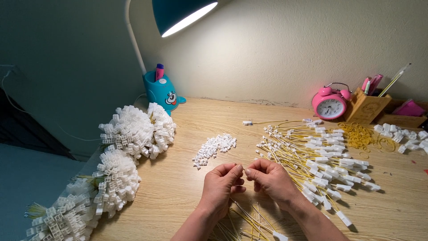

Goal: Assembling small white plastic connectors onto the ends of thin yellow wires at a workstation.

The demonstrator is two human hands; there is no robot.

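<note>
The left hand (221, 183) and the right hand (269, 177) meet at the near middle of the desk (187, 147), fingertips pinched together on something very small; it is too small to name surely, but it looks like one white plastic piece being joined to a thin yellow wire, and several yellow wires (247, 221) run out under the wrists toward the near edge. So I judge the step in hand is the fitting of one connector on one wire, and this asks for fine alignment of the tips and a firm push. Just ahead of the hands lies a small heap of loose white connectors (214, 148). To the right spreads a wide pile of finished wires (312, 156) with white ends, and beyond it some yellow rubber bands (359, 134). At the left lie round bundles (136, 131) of white-tipped wires, tied together. At the back wall stand a teal pen holder (161, 92) with a cartoon face, a pink alarm clock (329, 103) with a white round dial, and a wooden pen box (366, 107).
</note>
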